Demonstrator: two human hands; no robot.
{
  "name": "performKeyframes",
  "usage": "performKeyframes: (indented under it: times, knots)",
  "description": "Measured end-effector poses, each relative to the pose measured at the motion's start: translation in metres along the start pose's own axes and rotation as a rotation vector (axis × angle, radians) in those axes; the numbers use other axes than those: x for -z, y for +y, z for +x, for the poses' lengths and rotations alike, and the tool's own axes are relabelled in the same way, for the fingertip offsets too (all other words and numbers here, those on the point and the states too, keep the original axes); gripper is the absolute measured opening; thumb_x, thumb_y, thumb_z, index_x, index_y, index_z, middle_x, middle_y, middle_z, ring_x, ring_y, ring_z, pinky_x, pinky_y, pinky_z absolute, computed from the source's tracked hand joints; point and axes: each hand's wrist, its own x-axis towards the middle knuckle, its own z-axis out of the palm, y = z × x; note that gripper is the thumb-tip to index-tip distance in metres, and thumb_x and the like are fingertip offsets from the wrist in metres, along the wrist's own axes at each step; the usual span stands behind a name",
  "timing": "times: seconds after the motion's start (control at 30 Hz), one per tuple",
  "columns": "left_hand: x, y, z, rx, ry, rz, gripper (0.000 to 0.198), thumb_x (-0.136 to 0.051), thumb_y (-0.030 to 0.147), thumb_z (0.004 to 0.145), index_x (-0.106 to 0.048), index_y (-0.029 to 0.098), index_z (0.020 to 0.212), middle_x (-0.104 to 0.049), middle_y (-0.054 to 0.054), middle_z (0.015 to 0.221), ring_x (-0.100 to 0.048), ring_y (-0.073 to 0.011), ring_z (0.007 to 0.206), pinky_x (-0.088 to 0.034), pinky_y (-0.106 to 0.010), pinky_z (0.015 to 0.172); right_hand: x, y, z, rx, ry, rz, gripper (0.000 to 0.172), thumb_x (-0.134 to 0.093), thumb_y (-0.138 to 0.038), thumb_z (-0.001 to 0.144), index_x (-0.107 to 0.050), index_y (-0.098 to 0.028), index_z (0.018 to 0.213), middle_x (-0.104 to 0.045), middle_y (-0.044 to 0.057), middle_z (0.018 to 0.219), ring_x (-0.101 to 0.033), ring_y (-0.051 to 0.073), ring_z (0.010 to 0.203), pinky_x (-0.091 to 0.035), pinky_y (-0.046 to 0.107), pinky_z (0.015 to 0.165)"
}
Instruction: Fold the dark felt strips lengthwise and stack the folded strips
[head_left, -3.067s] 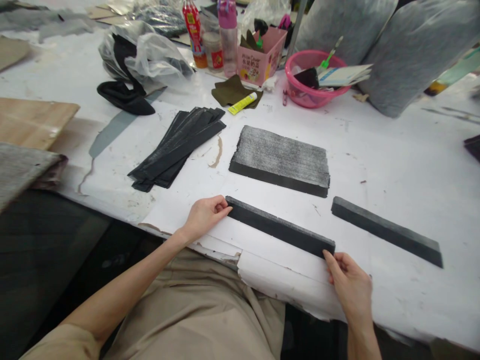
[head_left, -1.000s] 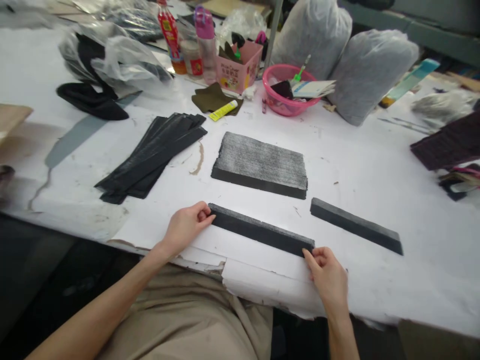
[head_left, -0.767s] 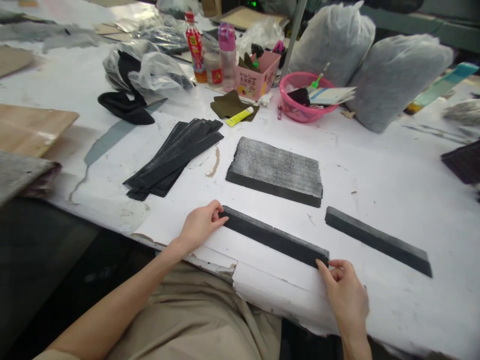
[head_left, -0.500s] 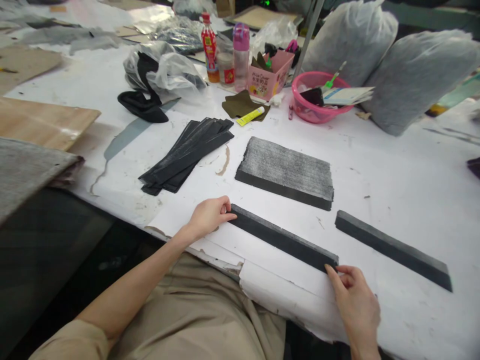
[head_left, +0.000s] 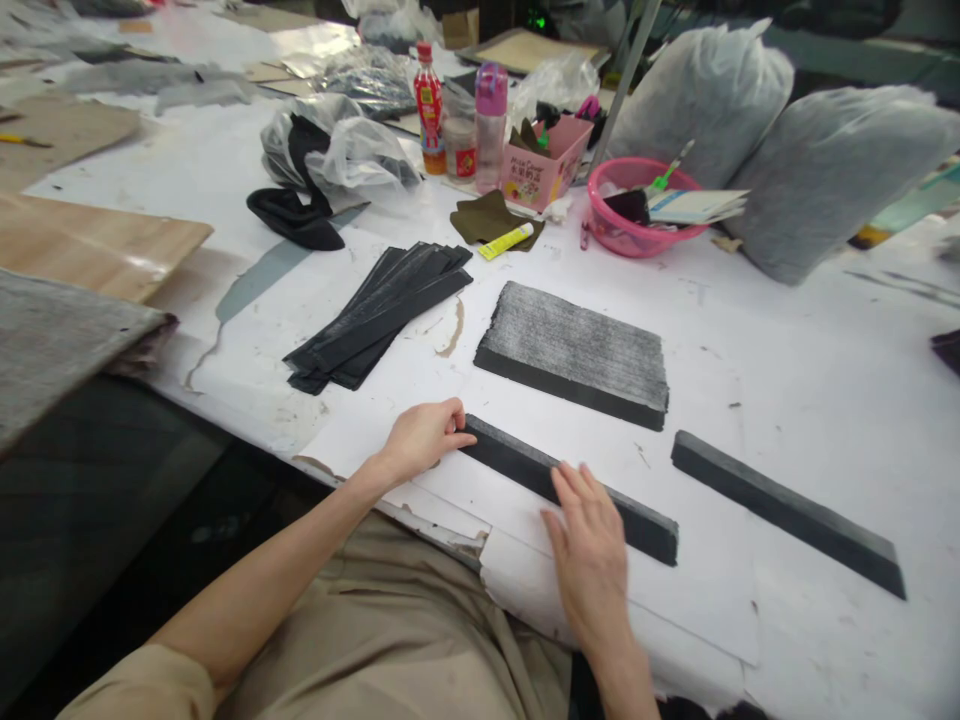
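Note:
A long black fabric strip (head_left: 637, 522) with a greyish upper edge lies on the white-covered table near me. At its left end, my left hand (head_left: 427, 437) pinches the corner between thumb and fingers. My right hand (head_left: 592, 535) rests over the strip's middle, fingers stretched out and fingertips touching it. Beyond the strip sits a wider dark piece (head_left: 574, 345) with a grey fuzzy top and a black front band. To the right lies a similar narrow strip (head_left: 787, 510). A fanned pile of black strips (head_left: 379, 315) is at the left.
Behind are a yellow tube (head_left: 505, 241) on olive scraps, a red-capped bottle (head_left: 429, 110), a purple-lidded bottle (head_left: 490, 125), a pink box (head_left: 547, 165) and a pink basin (head_left: 637, 235). Stuffed bags (head_left: 847, 180) stand back right. Boards (head_left: 90, 245) jut in from the left.
My right hand has let go of the strip's right end and moved left to its middle, fingers now extended. My left hand keeps its pinch. The view has shifted slightly.

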Motion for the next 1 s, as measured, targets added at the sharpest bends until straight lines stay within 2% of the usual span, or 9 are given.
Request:
performKeyframes:
  times: [0.07,0.13,0.23,0.33,0.4,0.47,0.63,0.77,1.0]
  knots:
    - [-0.001,0.000,-0.001,-0.015,0.005,0.016,0.022,-0.070,0.041,0.077,-0.057,0.022,0.079,-0.061,0.006,0.063,-0.056,-0.0118,0.056,-0.029,-0.023,0.052,-0.018,-0.021,0.012,0.089,-0.107,0.028,0.041,-0.040,-0.025,0.098,-0.044,-0.018,0.139,-0.046,0.008,0.144,-0.035,0.025,0.137,-0.030,0.046,0.111]
    - [-0.004,-0.001,-0.005,-0.028,0.026,0.046,0.023,-0.069,0.042,0.079,-0.057,0.022,0.083,-0.060,0.007,0.062,-0.057,-0.0122,0.055,-0.031,-0.023,0.052,-0.031,-0.034,0.019,0.108,-0.197,0.030,0.045,-0.043,-0.026,0.098,-0.040,-0.018,0.142,-0.039,0.008,0.149,-0.031,0.025,0.139,-0.027,0.047,0.113]
    - [-0.015,-0.003,-0.015,-0.122,0.175,0.148,0.020,-0.063,0.039,0.086,-0.058,0.020,0.090,-0.064,0.003,0.069,-0.060,-0.0144,0.062,-0.037,-0.025,0.055,-0.038,-0.040,0.021,0.090,-0.264,0.026,0.049,-0.047,-0.029,0.097,-0.038,-0.015,0.144,-0.035,0.008,0.151,-0.029,0.025,0.140,-0.025,0.048,0.115]
    - [-0.027,-0.010,-0.023,-0.464,0.343,0.303,0.015,-0.049,0.025,0.094,-0.061,0.016,0.099,-0.069,-0.007,0.096,-0.063,-0.0200,0.091,-0.046,-0.031,0.076,-0.037,-0.040,0.020,0.073,-0.285,0.033,0.050,-0.048,-0.030,0.097,-0.037,-0.015,0.144,-0.035,0.007,0.151,-0.029,0.025,0.141,-0.026,0.048,0.115]
    - [-0.031,-0.015,-0.027,-0.701,0.343,0.365,0.023,-0.044,0.018,0.096,-0.062,0.016,0.109,-0.066,-0.010,0.113,-0.059,-0.0227,0.108,-0.045,-0.036,0.089,-0.036,-0.040,0.021,0.065,-0.283,0.043,0.052,-0.049,-0.031,0.097,-0.036,-0.016,0.145,-0.035,0.007,0.150,-0.029,0.025,0.140,-0.027,0.048,0.115]
    - [-0.031,-0.018,-0.028,-0.789,0.310,0.387,0.028,-0.043,0.015,0.095,-0.060,0.016,0.117,-0.064,-0.011,0.120,-0.056,-0.0239,0.113,-0.044,-0.039,0.094,-0.035,-0.040,0.021,0.063,-0.283,0.049,0.053,-0.049,-0.031,0.096,-0.034,-0.017,0.146,-0.035,0.007,0.150,-0.029,0.024,0.141,-0.026,0.048,0.115]
    - [-0.027,-0.019,-0.029,-0.739,0.302,0.419,0.032,-0.041,0.012,0.095,-0.062,0.015,0.118,-0.064,-0.010,0.120,-0.057,-0.0256,0.111,-0.046,-0.040,0.092,-0.027,-0.026,0.011,0.029,-0.287,0.030,0.057,-0.049,-0.031,0.096,-0.030,-0.019,0.148,-0.033,0.006,0.152,-0.026,0.023,0.142,-0.030,0.046,0.114]
    - [-0.028,-0.018,-0.029,-0.726,0.300,0.397,0.033,-0.038,0.014,0.096,-0.062,0.017,0.119,-0.064,-0.010,0.121,-0.056,-0.0251,0.113,-0.047,-0.040,0.092,-0.013,0.001,-0.013,-0.042,-0.256,-0.037,0.058,-0.044,-0.032,0.098,-0.024,-0.020,0.150,-0.033,0.008,0.152,-0.028,0.024,0.141,-0.031,0.047,0.113]
    - [-0.029,-0.021,-0.029,-0.714,0.306,0.366,0.029,-0.041,0.015,0.096,-0.062,0.015,0.117,-0.064,-0.009,0.121,-0.057,-0.0245,0.112,-0.048,-0.040,0.094,0.011,0.047,-0.058,-0.167,-0.149,-0.163,0.060,-0.032,-0.046,0.100,-0.018,-0.020,0.152,-0.034,0.010,0.151,-0.031,0.026,0.139,-0.033,0.049,0.110]
